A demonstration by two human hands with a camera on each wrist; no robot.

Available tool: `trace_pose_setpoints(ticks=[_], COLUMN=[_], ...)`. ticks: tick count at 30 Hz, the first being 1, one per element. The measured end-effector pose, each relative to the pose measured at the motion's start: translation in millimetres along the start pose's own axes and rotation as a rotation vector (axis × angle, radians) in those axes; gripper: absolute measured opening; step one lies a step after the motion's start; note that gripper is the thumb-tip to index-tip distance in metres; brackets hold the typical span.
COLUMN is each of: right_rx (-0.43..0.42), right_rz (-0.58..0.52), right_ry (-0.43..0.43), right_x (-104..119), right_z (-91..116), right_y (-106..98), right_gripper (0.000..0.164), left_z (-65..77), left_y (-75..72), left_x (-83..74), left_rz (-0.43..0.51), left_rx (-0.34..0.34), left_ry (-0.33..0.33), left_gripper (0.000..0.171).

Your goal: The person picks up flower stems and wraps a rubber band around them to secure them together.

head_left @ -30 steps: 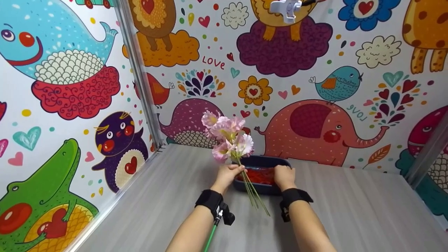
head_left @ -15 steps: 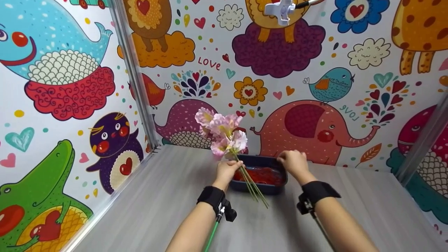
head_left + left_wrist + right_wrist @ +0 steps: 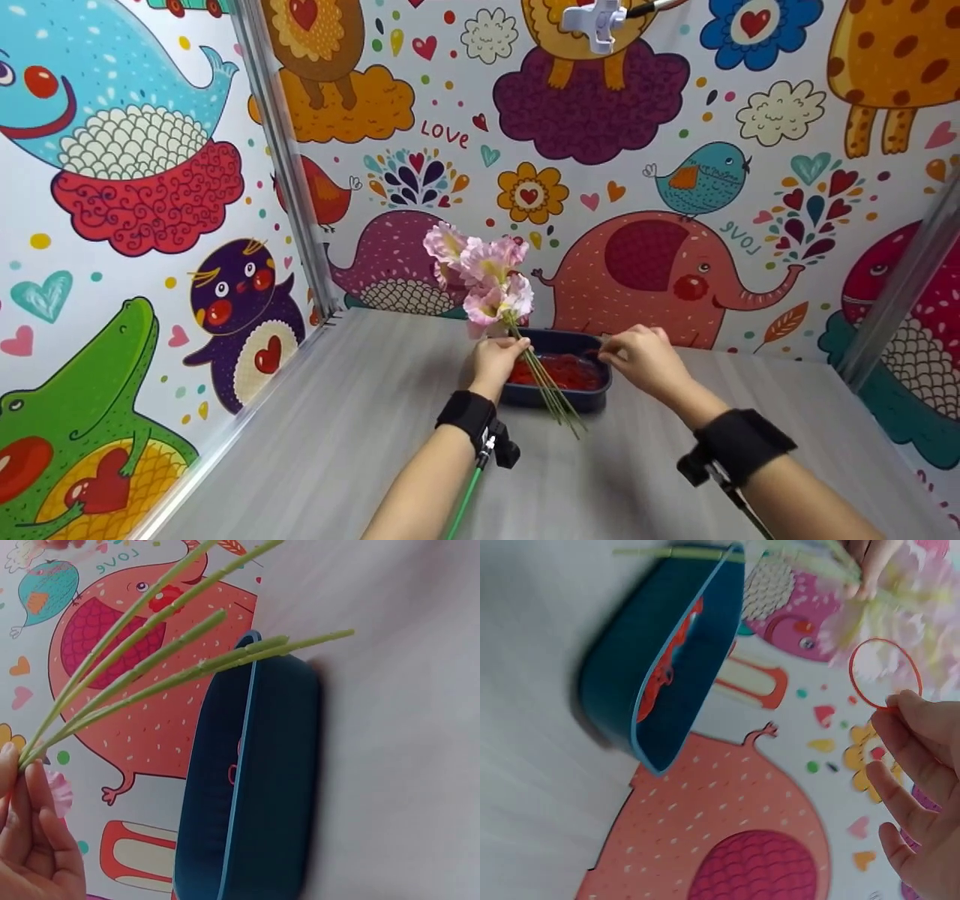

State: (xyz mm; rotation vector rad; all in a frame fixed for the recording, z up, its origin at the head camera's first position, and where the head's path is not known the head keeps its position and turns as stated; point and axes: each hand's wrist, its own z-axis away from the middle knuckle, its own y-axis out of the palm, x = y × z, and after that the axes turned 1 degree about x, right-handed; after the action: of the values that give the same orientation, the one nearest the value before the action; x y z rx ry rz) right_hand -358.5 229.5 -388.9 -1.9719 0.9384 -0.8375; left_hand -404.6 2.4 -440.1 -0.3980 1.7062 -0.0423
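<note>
Pink artificial flowers (image 3: 487, 274) stand tilted in my left hand (image 3: 496, 365), whose thumb and fingers pinch the green stems (image 3: 142, 669). Below the pinch, the stems fan out past the front of a dark blue box (image 3: 592, 401). A tangle of red rubber bands (image 3: 570, 371) lies inside this box. My right hand (image 3: 649, 360) is up beside the box's right end. Between thumb and forefinger it pinches one thin red rubber band (image 3: 851, 675), which hangs as a round loop in the right wrist view. The other fingers of that hand are spread loosely.
The box rests on a grey wood-grain table (image 3: 360, 420) near the cartoon-printed back wall (image 3: 465, 180). Another printed wall (image 3: 112, 202) borders the left side. A white clamp (image 3: 596, 22) hangs at the top. Each wrist wears a black strap (image 3: 746, 446) with a small camera.
My right hand has risen out of the box and moved right with a red rubber band. My left hand still holds the flowers and has shifted slightly.
</note>
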Motion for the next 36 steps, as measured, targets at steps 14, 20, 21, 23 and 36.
trace_pose_setpoints(ticks=[14,20,21,23,36], right_rx=[0.138,0.121,0.116,0.107,0.092], right_rz=[0.038,0.103,0.107,0.112,0.116], right_ry=[-0.293,-0.3,-0.296,-0.29,-0.219], right_x=[24,23,23,23,24], right_z=[47,48,47,44,18], right_y=[13,24,25,27,29], right_gripper=[0.004,0.007,0.007,0.007,0.005], left_z=[5.8,10.0,10.5,12.2,21.2], left_y=[10.1,11.9,12.7,14.0,27.0], left_x=[-9.5,-9.0,-9.0,-9.0,-11.4], left_rz=[0.058,-0.002,-0.001,-0.003,0.049], left_rx=[0.039,0.045,0.045,0.04,0.106], left_ry=[0.028,0.026,0.02,0.014,0.009], left_gripper=[0.018,0.022,0.023,0.024,0.019])
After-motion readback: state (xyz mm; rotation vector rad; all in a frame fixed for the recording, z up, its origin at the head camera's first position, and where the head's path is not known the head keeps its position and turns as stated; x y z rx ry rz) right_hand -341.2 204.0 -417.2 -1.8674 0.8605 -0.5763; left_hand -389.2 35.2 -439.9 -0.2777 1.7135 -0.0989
